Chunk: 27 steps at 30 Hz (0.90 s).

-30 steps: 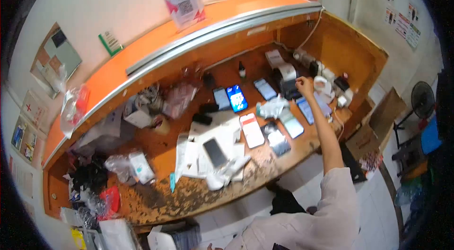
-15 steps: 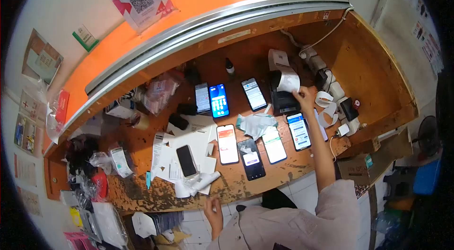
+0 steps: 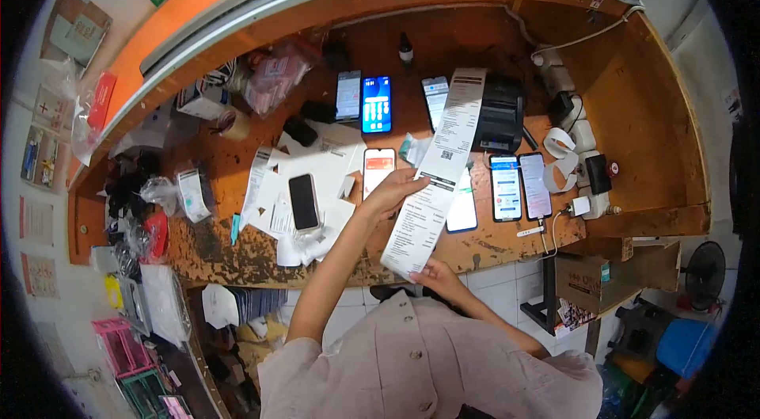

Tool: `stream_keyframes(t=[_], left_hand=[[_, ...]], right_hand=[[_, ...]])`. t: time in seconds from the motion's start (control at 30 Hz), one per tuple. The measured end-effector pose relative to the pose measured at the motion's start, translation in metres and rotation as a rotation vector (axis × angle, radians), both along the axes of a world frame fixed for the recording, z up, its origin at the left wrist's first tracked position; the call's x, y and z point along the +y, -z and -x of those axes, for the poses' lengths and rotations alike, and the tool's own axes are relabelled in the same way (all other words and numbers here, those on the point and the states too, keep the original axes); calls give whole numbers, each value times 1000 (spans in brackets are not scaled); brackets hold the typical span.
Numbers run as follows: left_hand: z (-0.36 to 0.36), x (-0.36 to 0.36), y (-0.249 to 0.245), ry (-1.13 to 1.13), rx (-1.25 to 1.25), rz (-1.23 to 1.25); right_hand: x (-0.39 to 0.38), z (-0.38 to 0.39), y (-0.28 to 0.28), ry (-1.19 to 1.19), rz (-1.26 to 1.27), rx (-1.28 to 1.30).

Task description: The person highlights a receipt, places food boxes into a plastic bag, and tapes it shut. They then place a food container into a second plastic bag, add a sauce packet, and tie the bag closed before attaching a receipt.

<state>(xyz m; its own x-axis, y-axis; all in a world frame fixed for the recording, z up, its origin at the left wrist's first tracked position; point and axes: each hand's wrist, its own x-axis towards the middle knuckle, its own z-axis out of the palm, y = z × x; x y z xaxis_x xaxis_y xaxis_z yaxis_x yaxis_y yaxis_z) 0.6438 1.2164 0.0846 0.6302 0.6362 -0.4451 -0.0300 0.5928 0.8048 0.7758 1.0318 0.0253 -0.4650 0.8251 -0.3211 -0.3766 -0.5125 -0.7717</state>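
Note:
A long printed receipt (image 3: 431, 173) stretches diagonally in front of me, its far end beside the black receipt printer (image 3: 501, 112). My left hand (image 3: 396, 191) grips the strip around its middle, fingers on the printed side. Lower down, my right hand (image 3: 439, 278) pinches the near end close to my shirt. Under and behind the paper are partly covered phones: one with a red and white screen (image 3: 378, 169), one with a white screen (image 3: 461, 209), and another (image 3: 435, 98) further back. A crumpled grey packet (image 3: 412, 150) is mostly hidden by the receipt.
Two lit phones (image 3: 507, 188) lie right of the receipt, near cables and a power strip (image 3: 582, 134). A blue-screen phone (image 3: 377, 104) is at the back. Left, a dark phone (image 3: 302, 201) rests on white papers (image 3: 336, 150). A small dark bottle (image 3: 405, 48) stands behind.
My right hand has left the printer and drawn back toward my body with the receipt. My left hand has risen from the table's front edge and taken hold of the strip.

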Motion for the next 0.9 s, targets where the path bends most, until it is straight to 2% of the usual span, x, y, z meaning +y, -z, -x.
stream_keyframes(t=[0.03,0.07,0.1,0.13,0.2,0.27,0.33,0.43,0.47,0.57,0.63,0.77,0.87,0.9], left_hand=[[2,-6,-2,-27,39,-29],[5,-13,-9,-55,80,-59],[11,-21,-18,-89,143,-143],[19,-29,-23,-50,159,-188],[37,-45,-28,32,188,-274],[51,-65,-35,144,145,-255],[62,-85,-44,185,77,-266],[87,-106,-59,192,323,-526],[95,-114,-65,206,427,-594],[102,-138,-76,44,580,-660],[106,-153,-78,-43,659,-692],[107,-188,-64,-269,580,-463],[107,-201,-71,-440,476,-462],[114,-206,-52,-508,503,-618]], right_hand=[[1,-12,1,-140,-75,-84],[3,-33,21,-336,-514,-578],[41,-42,-65,-510,-157,-917],[49,-57,-50,-123,-272,-924],[78,-70,-102,265,-779,-1103],[109,-51,-132,48,-999,-858],[126,-29,-109,-321,-942,-653],[135,2,-106,-758,-642,-561],[132,12,-106,-731,-715,-525],[114,36,-106,-594,-892,-416],[105,48,-107,-541,-1024,-460],[85,57,-110,-433,-1305,-516],[90,70,-106,-363,-1475,-446],[97,75,-98,-337,-1502,-398]])
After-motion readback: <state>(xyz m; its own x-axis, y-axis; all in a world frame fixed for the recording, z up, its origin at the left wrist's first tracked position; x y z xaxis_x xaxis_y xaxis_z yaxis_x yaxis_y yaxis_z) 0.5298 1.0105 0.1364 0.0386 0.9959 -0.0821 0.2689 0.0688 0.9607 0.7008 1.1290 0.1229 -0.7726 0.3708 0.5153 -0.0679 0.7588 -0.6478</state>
